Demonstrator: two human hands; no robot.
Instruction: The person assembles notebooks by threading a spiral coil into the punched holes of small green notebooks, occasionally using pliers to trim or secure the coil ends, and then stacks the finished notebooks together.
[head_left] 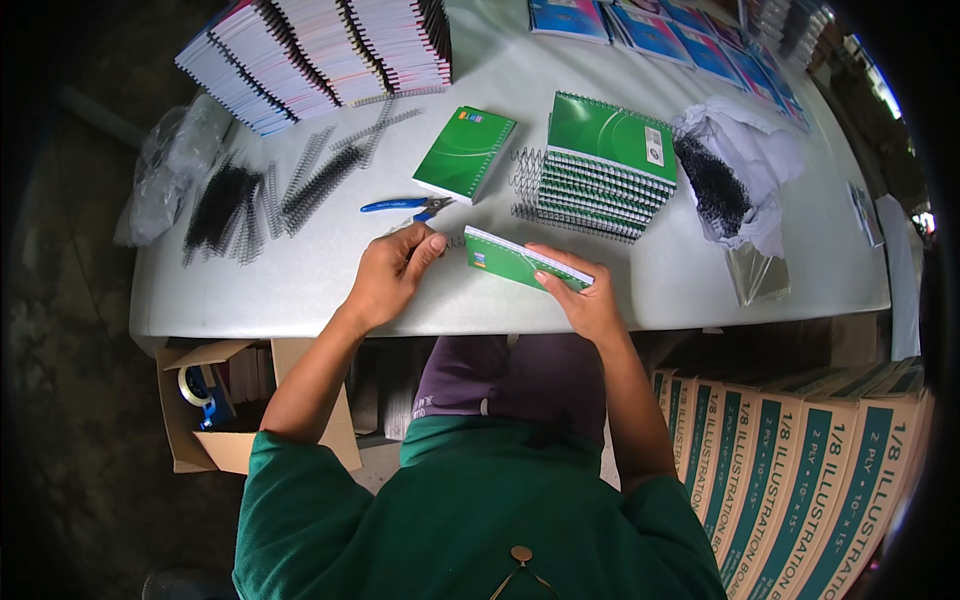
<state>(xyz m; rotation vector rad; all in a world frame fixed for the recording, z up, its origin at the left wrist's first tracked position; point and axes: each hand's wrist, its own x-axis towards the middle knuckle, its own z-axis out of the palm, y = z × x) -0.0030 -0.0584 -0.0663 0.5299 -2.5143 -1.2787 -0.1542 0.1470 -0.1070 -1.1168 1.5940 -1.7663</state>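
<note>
My right hand (585, 292) grips a small green notebook (518, 262) by its right end, tilted just above the table's near edge. Left of it my left hand (398, 270) is closed in a pinch; a short stretch of dark spiral binding coil (455, 243) shows between its fingertips and the notebook. Right beyond that hand lie blue-handled pliers (400, 205). Their jaws are near a small pile of green notebooks (465, 152). To the right stands a taller stack of spiral-bound green notebooks (610, 165), with loose coil ends sticking out on its left.
Loose dark coils (235, 205) lie at left beside clear plastic (175, 165). Thick bound books (320, 55) stand far left; blue booklets (665, 35) lie far right. More coils rest on white wrapping (765, 160). Below are an open carton (225, 450) and several boxes (800, 470).
</note>
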